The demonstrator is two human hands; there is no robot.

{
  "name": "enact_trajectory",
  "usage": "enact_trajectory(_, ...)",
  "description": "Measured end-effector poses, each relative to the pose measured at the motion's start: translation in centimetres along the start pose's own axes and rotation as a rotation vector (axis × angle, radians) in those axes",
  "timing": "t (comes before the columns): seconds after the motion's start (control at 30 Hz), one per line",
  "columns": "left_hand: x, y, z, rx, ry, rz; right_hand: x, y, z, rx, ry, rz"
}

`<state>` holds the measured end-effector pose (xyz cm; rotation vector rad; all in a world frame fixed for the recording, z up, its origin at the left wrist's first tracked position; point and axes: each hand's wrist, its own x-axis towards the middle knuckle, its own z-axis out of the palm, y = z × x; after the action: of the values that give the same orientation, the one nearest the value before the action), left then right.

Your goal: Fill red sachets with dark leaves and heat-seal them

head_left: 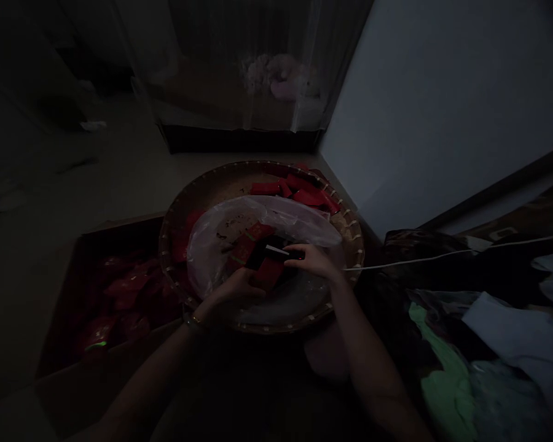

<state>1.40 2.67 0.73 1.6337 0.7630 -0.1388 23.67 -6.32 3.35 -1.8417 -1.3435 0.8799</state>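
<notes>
In the dim light a round woven tray (350, 230) stands before me, lined with a clear plastic bag (299, 213). My left hand (239, 284) is closed at the edge of a red packet (270, 274) over the plastic. My right hand (316, 261) grips a dark-handled tool with a pale flat blade (276, 250), perhaps a knife; its exact kind is too dark to make out. The blade lies just above the packet. Another red packet with gold print (249, 242) lies beside it, to the upper left. Small dark bits are scattered on the plastic.
More red packets (306, 195) lie at the tray's far right rim. A cardboard box (58, 331) of red packets stands on the left. A thin white cord (424, 259) runs rightward past piled clothes (447, 380). A pale wall (442, 92) rises on the right.
</notes>
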Motion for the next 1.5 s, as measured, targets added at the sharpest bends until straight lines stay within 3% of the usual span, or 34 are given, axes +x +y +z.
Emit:
enact_trajectory(0.27,-0.2,0.2,0.0,-0.028,0.015,-0.022,0.2,0.2,-0.2,0.017,-0.03,0.007)
enact_trajectory(0.47,0.1,-0.4,-0.4,-0.006,0.033,-0.039,0.7,2.0,-1.2,0.098,0.069,0.051)
enact_trajectory(0.73,0.0,-0.1,-0.6,-0.044,0.055,0.02,0.3,4.2,-0.5,-0.224,0.017,0.036)
enact_trajectory(0.83,-0.2,0.0,-0.5,-0.016,0.047,0.027,0.4,3.3,0.9,-0.258,0.057,-0.003)
enact_trajectory(0.97,-0.3,0.2,-0.5,0.031,0.014,0.022,0.6,0.5,3.2,-0.079,0.201,-0.178)
enact_trajectory(1.07,-0.5,0.1,-0.4,0.022,-0.016,0.031,0.8,-1.2,4.7,-0.14,0.218,-0.313)
enact_trajectory(1.2,-0.5,-0.3,-0.4,-0.074,-0.071,0.074,0.8,-1.8,5.5,-0.153,0.296,-0.381)
enact_trajectory(1.3,-0.2,-0.7,-0.6,-0.115,-0.103,0.099,0.9,-1.7,5.2,-0.066,0.316,-0.322)
enact_trajectory(1.4,0.1,-1.0,-0.8,-0.156,-0.076,0.138,1.0,-1.4,4.6,0.126,0.328,-0.112)
enact_trajectory(1.47,0.2,-1.2,-1.0,-0.205,0.07,0.217,1.1,-1.2,4.1,0.29,0.304,0.013)
enact_trajectory(1.5,0.2,-1.3,-1.1,-0.273,0.213,0.277,1.1,-1.0,4.0,0.356,0.279,0.049)
